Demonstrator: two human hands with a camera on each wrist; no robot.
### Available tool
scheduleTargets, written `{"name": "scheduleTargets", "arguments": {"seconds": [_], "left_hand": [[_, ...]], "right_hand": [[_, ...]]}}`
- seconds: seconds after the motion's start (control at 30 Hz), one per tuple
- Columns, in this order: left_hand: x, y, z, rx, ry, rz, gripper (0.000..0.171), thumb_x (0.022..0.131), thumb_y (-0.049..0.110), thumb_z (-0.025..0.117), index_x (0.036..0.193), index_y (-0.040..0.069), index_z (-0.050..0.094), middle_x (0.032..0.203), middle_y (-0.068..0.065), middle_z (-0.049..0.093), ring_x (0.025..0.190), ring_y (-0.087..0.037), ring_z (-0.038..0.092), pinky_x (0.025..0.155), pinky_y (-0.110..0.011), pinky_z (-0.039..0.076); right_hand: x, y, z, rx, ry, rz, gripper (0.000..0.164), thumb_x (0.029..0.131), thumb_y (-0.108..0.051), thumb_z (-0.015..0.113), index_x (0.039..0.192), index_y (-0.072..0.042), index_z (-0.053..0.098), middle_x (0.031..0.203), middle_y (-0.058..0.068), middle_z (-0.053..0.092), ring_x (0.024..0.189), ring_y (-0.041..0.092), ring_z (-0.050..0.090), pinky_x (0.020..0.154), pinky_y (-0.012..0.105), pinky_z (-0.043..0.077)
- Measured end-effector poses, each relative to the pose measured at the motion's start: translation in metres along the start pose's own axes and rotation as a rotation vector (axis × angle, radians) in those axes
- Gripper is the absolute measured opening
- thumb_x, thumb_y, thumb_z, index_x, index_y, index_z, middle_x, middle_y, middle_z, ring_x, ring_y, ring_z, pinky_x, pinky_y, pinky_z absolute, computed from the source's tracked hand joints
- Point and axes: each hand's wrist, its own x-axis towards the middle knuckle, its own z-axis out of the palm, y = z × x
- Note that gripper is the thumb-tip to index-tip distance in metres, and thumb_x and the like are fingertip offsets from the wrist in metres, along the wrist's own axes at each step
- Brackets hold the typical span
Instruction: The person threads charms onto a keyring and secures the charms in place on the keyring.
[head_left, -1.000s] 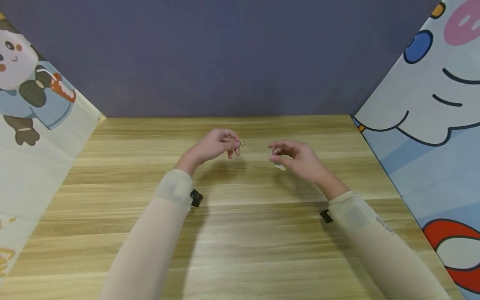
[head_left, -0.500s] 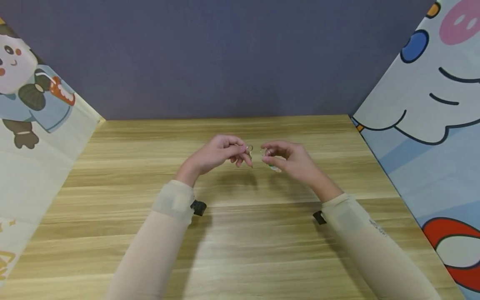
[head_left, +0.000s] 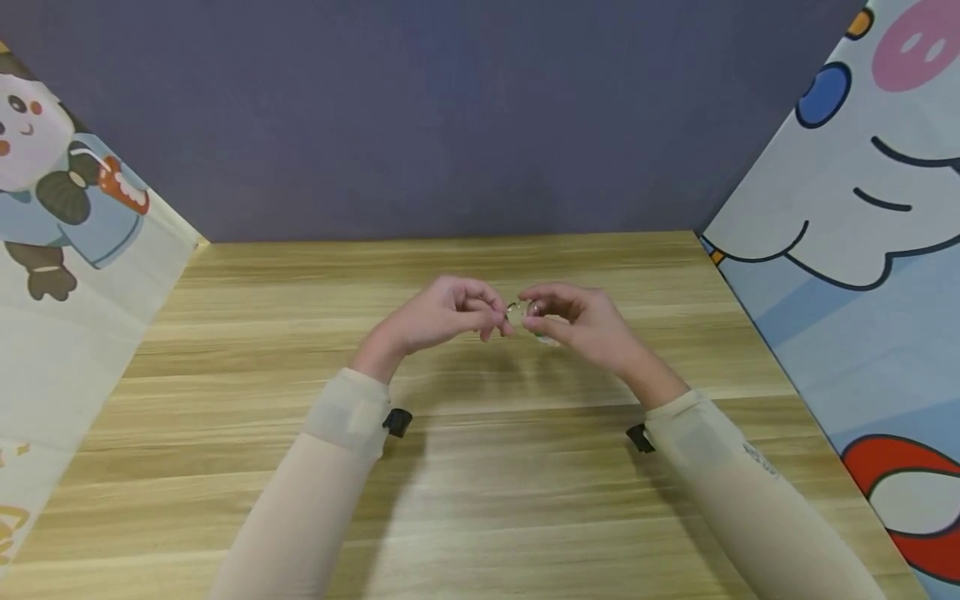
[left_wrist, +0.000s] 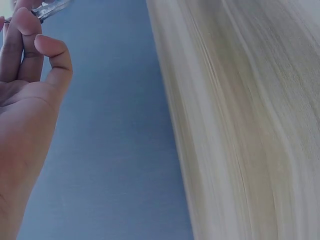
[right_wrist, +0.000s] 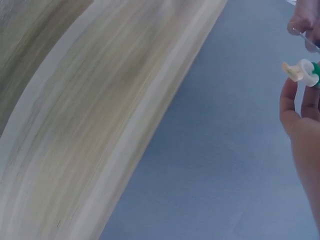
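Note:
My left hand (head_left: 450, 312) pinches a small metal ring (head_left: 513, 312) between thumb and fingertips, above the table's far half. Facing it from the right, my right hand (head_left: 588, 323) holds a keychain by its ring, thumb and index finger around it. Below those fingers hangs the keychain's charm (right_wrist: 306, 72), a small white figure with a green band and a pale yellow tip. The two rings are right at each other between the fingertips. In the left wrist view a shiny silvery piece (left_wrist: 52, 9) shows past the left fingers (left_wrist: 50, 46) at the top corner.
The wood-grain table (head_left: 480, 492) lies under both hands. A dark blue-grey wall (head_left: 450, 117) rises at its far edge, and cartoon-printed panels flank it left (head_left: 97, 333) and right (head_left: 840, 333). Black wrist mounts (head_left: 397, 422) stick out from the sleeves.
My left hand has moved right and slightly nearer, bringing its ring up to the right hand's. My right hand has shifted a little left, still holding the keychain.

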Motion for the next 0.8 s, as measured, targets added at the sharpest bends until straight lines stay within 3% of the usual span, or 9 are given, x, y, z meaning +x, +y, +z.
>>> {"name": "scheduleTargets", "arguments": {"seconds": [0.17, 0.27, 0.37, 0.5, 0.6, 0.73, 0.8], "left_hand": [[-0.003, 0.003, 0.005, 0.027, -0.028, 0.029, 0.016, 0.108, 0.016, 0.059, 0.108, 0.007, 0.072, 0.108, -0.007, 0.082, 0.091, -0.035, 0.068, 0.094, -0.044, 0.052], [-0.004, 0.005, 0.008, 0.004, -0.051, 0.043, 0.013, 0.107, 0.011, 0.061, 0.111, 0.004, 0.072, 0.110, -0.009, 0.082, 0.089, -0.029, 0.070, 0.091, -0.037, 0.056], [-0.004, 0.006, 0.011, -0.024, -0.069, 0.064, 0.014, 0.105, 0.008, 0.063, 0.114, 0.001, 0.072, 0.111, -0.013, 0.082, 0.087, -0.023, 0.071, 0.092, -0.036, 0.060], [-0.006, 0.006, 0.013, -0.032, -0.071, 0.097, 0.014, 0.107, 0.010, 0.063, 0.112, 0.001, 0.073, 0.108, -0.012, 0.082, 0.081, -0.021, 0.069, 0.091, -0.037, 0.060], [-0.008, 0.005, 0.013, -0.052, -0.072, 0.100, 0.014, 0.108, 0.011, 0.062, 0.110, 0.002, 0.073, 0.106, -0.011, 0.082, 0.080, -0.023, 0.069, 0.091, -0.038, 0.060], [-0.010, 0.004, 0.014, -0.081, -0.080, 0.093, 0.012, 0.107, 0.009, 0.063, 0.110, 0.002, 0.072, 0.104, -0.011, 0.083, 0.079, -0.021, 0.069, 0.092, -0.039, 0.060], [-0.012, 0.004, 0.014, -0.086, -0.084, 0.090, 0.013, 0.107, 0.009, 0.063, 0.111, 0.002, 0.072, 0.104, -0.011, 0.083, 0.079, -0.020, 0.069, 0.093, -0.039, 0.061]], "right_hand": [[-0.004, -0.004, -0.003, 0.055, -0.030, 0.033, 0.037, 0.101, -0.010, 0.074, 0.137, -0.004, 0.069, 0.113, 0.014, 0.075, 0.094, 0.011, 0.073, 0.080, 0.034, 0.064], [-0.006, -0.005, -0.005, 0.074, -0.051, 0.049, 0.037, 0.102, -0.010, 0.072, 0.139, -0.005, 0.069, 0.119, 0.017, 0.076, 0.097, 0.009, 0.074, 0.083, 0.036, 0.065], [-0.008, -0.006, -0.005, 0.058, -0.072, 0.002, 0.034, 0.102, -0.011, 0.071, 0.136, -0.005, 0.072, 0.124, 0.018, 0.077, 0.098, 0.009, 0.075, 0.083, 0.032, 0.065], [-0.012, -0.007, -0.002, 0.023, -0.080, -0.142, 0.026, 0.102, -0.008, 0.071, 0.127, -0.004, 0.077, 0.112, 0.016, 0.081, 0.087, 0.016, 0.076, 0.074, 0.027, 0.063], [-0.014, -0.005, 0.000, -0.029, -0.050, -0.305, 0.021, 0.100, -0.003, 0.071, 0.119, -0.002, 0.080, 0.096, 0.012, 0.081, 0.076, 0.019, 0.072, 0.064, 0.025, 0.057], [-0.013, -0.001, 0.005, -0.075, 0.014, -0.579, 0.016, 0.096, 0.005, 0.072, 0.110, 0.002, 0.081, 0.087, 0.011, 0.080, 0.071, 0.016, 0.071, 0.063, 0.020, 0.055], [-0.012, 0.000, 0.007, -0.070, 0.031, -0.677, 0.012, 0.098, 0.003, 0.072, 0.106, 0.005, 0.080, 0.085, 0.012, 0.080, 0.071, 0.017, 0.073, 0.067, 0.019, 0.058]]}}
